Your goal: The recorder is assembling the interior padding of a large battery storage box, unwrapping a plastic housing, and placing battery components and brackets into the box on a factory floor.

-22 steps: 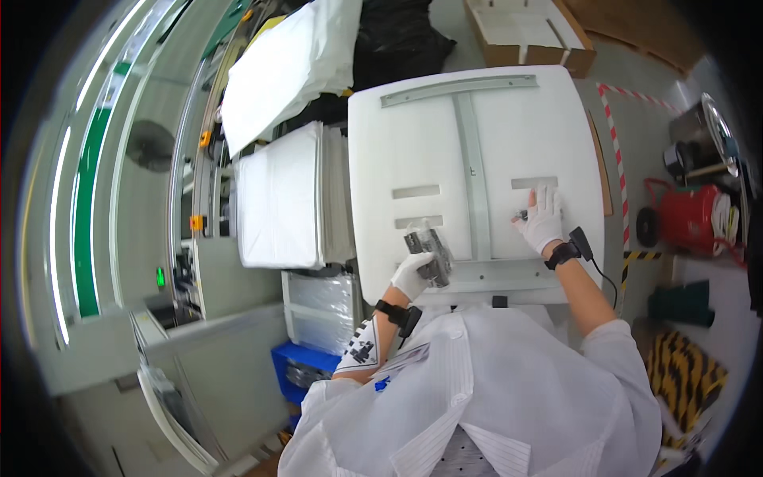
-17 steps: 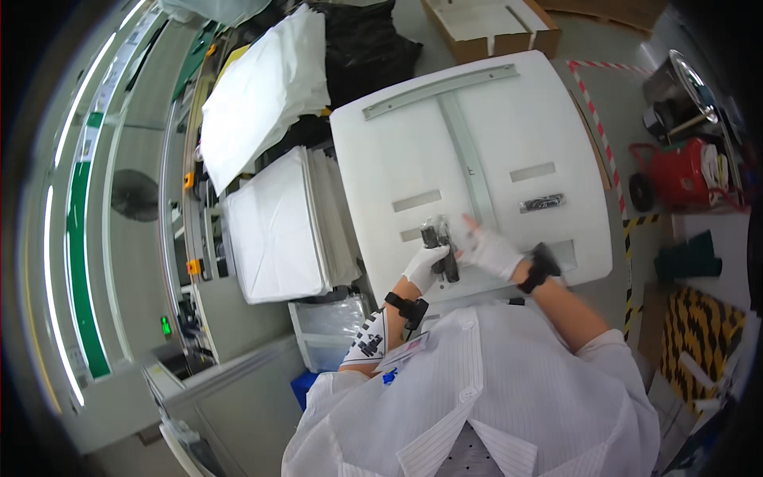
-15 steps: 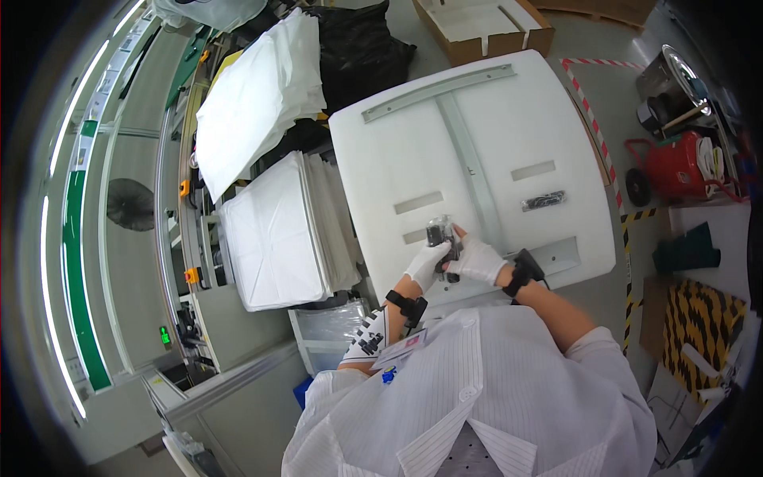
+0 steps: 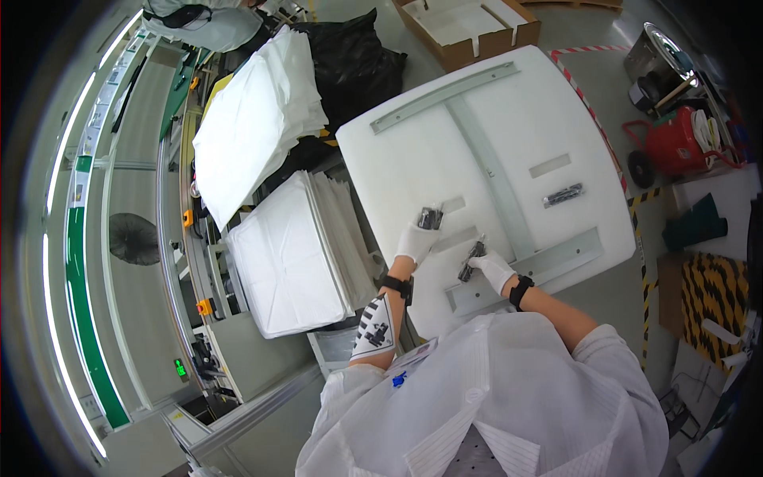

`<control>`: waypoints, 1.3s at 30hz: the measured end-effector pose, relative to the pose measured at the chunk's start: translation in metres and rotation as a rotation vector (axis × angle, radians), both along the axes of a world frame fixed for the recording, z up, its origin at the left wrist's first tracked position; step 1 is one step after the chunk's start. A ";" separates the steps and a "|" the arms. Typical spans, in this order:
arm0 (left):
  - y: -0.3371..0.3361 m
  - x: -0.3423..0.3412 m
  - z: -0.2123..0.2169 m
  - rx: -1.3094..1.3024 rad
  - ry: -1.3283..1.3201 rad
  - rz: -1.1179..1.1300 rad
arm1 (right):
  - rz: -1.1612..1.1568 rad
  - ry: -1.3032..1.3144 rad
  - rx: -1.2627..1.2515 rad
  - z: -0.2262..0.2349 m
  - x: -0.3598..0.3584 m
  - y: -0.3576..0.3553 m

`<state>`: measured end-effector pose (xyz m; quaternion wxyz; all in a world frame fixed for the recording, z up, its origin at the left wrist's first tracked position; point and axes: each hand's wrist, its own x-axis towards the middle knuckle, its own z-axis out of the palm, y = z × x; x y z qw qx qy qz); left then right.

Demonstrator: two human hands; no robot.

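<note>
A large white foam block point(image 4: 397, 151) lies before me with a grey metal H-shaped frame point(image 4: 486, 163) set into it. My gloved left hand point(image 4: 415, 242) is closed on a small black part in clear wrapping point(image 4: 430, 218), beside the end of a cut slot point(image 4: 453, 205). My gloved right hand point(image 4: 494, 270) grips a second wrapped black part point(image 4: 471, 261), held at a slant above the foam near the frame's near bar point(image 4: 556, 261). Another wrapped black part point(image 4: 563, 195) lies on the foam at the right. What exactly the wrapped parts are cannot be made out.
Stacked white foam sheets point(image 4: 286, 254) stand at the left, with white sheets point(image 4: 254, 119) and a black bag point(image 4: 354, 60) beyond. An open cardboard box point(image 4: 469, 36) is at the back. A red cart point(image 4: 675, 143) stands right. Another person point(image 4: 211, 28) is at the far left.
My hands were together over the foam and have moved apart, each now with a wrapped black part. The left went farther forward; the right is now beside the near bar.
</note>
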<state>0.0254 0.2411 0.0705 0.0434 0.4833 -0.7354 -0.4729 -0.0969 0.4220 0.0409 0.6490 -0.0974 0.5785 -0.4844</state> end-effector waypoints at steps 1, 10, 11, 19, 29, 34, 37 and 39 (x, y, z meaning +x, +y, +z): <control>-0.003 -0.012 0.001 -0.129 -0.033 -0.063 | -0.054 -0.044 0.006 0.003 -0.002 0.001; 0.005 -0.052 -0.018 -0.829 -0.348 -0.457 | -0.121 0.052 0.013 -0.006 -0.004 0.022; 0.010 -0.049 -0.020 -0.811 -0.291 -0.418 | -0.125 0.061 0.027 -0.004 -0.005 0.024; 0.024 -0.021 -0.055 -0.885 -0.385 -0.495 | -0.053 0.150 -0.057 0.009 -0.004 0.017; -0.003 0.003 0.018 -0.326 -0.177 -0.130 | 0.004 0.203 0.100 0.014 0.020 -0.039; 0.015 0.022 0.028 -0.337 -0.346 -0.155 | 0.033 0.808 0.072 0.023 0.039 -0.030; 0.021 0.034 0.011 -0.352 -0.326 -0.138 | 0.642 1.571 -0.219 0.065 0.033 -0.019; 0.024 0.031 0.010 -0.298 -0.295 -0.118 | 0.708 1.721 -0.348 0.021 0.041 -0.017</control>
